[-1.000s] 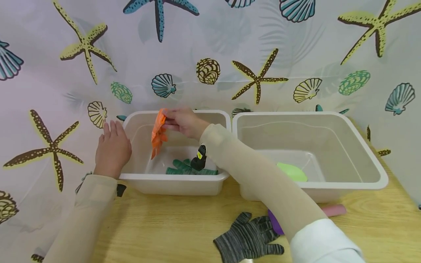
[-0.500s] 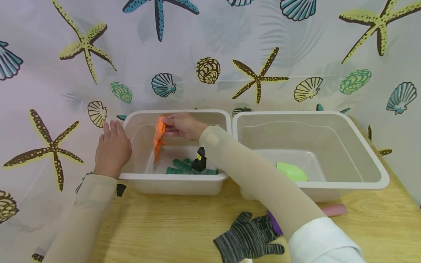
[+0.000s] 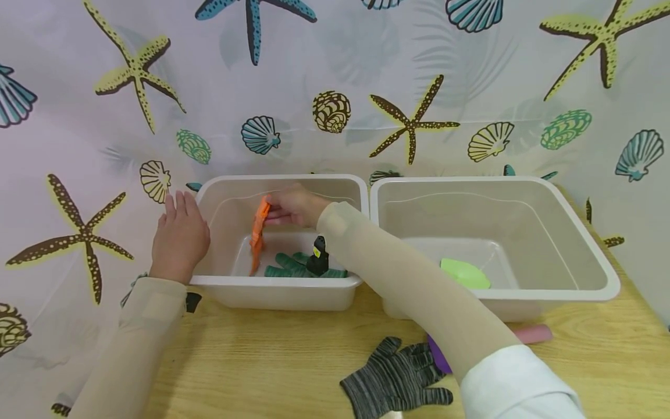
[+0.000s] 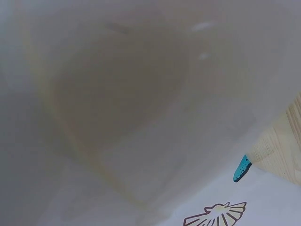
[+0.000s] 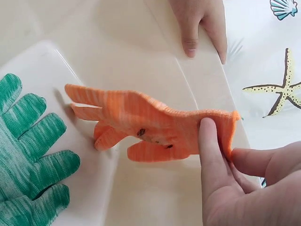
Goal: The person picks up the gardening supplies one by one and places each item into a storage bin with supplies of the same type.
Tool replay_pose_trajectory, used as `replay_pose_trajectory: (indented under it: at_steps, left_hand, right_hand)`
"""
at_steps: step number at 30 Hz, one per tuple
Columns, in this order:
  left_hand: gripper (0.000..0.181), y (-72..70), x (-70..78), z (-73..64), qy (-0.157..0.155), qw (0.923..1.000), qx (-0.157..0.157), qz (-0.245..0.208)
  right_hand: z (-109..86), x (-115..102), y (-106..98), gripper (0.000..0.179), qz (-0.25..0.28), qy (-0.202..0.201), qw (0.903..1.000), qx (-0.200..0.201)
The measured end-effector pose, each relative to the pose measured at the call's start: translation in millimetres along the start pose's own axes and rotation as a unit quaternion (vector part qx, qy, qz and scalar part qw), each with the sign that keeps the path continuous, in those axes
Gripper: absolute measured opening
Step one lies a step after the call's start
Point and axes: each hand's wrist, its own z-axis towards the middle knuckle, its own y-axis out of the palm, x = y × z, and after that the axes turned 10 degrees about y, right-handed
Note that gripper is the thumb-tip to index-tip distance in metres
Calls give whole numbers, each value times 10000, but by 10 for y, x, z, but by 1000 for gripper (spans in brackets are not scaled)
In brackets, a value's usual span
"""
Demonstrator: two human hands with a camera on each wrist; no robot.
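Observation:
My right hand [image 3: 295, 205] pinches the cuff of an orange knit glove [image 3: 259, 233] between thumb and fingers, inside the left beige bin [image 3: 277, 295]. The glove hangs fingers down in the head view; dark spots mark it in the right wrist view. A green knit glove [image 5: 33, 160] lies flat on the bin's floor. My left hand [image 3: 180, 238] rests on the bin's left rim with straight fingers. In the right wrist view, its thumb [image 5: 190, 40] lies over the inner side of the wall. The left wrist view is mostly blurred, close-up bin wall.
A second beige bin [image 3: 544, 295] stands to the right, holding a light green item [image 3: 464, 273]. In front lie a grey striped glove [image 3: 392, 378], a purple thing [image 3: 438, 355] and a pink cylindrical end [image 3: 534, 334], partly behind my right arm. A patterned sheet [image 3: 335, 64] hangs behind.
My right hand has lowered the orange glove deeper into the left bin and slightly rightward. The left hand has stayed in place.

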Motion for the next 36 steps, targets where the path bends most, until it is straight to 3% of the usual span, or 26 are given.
replay_pose_trajectory:
  at_steps: [9, 20, 29, 36]
  left_hand:
    - [61, -10, 1, 6, 2, 10000, 13, -22]
    - [60, -8, -3, 14, -3, 10000, -9, 7]
    - [60, -9, -2, 11, 20, 10000, 17, 6]
    - [60, 4, -12, 19, -31, 10000, 13, -29]
  right_hand:
    - [-24, 6, -30, 23, -188, 295, 9991, 235]
    - [7, -6, -64, 26, -514, 192, 9963, 668]
    - [-81, -37, -93, 37, -233, -124, 9978, 608]
    - [-115, -52, -95, 42, -27, -147, 9990, 419]
